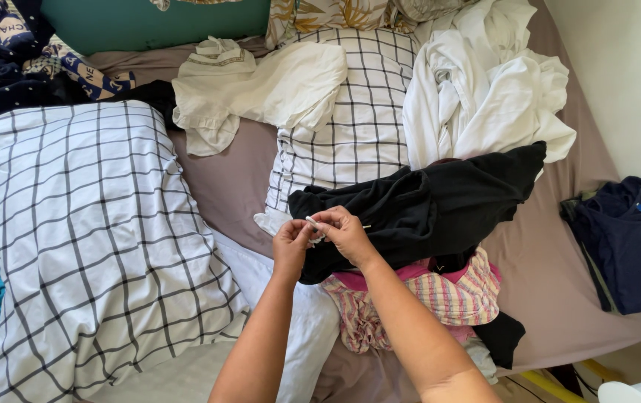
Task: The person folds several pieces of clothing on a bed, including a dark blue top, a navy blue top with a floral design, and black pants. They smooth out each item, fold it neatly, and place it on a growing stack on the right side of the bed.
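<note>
Room: a bed (223,179) covered in a taupe sheet, strewn with laundry, a pale wall on the right.
Nearest: a pink striped garment (440,298) lies crumpled just beyond the forearms, partly under the black one.
Left hand: the left hand (292,245) is pinched closed on a small pale item (313,222), fingertips meeting those of the other hand.
Right hand: the right hand (346,233) is clenched on the same small item, at the near edge of a black garment (432,205); what the item is, I cannot tell.
Black garment: draped over the clothes pile at the bed's middle right, touching both hands.
Handling: it looks soft, light and floppy; I'd judge it best taken by an edge or seam, since it would sag anywhere else.
Left side: a large grid-check pillow (96,246).
Further back: a second check pillow (357,112), a cream garment (261,89), a heap of white clothes (484,97).
Right edge: a navy garment (626,242), well apart.
</note>
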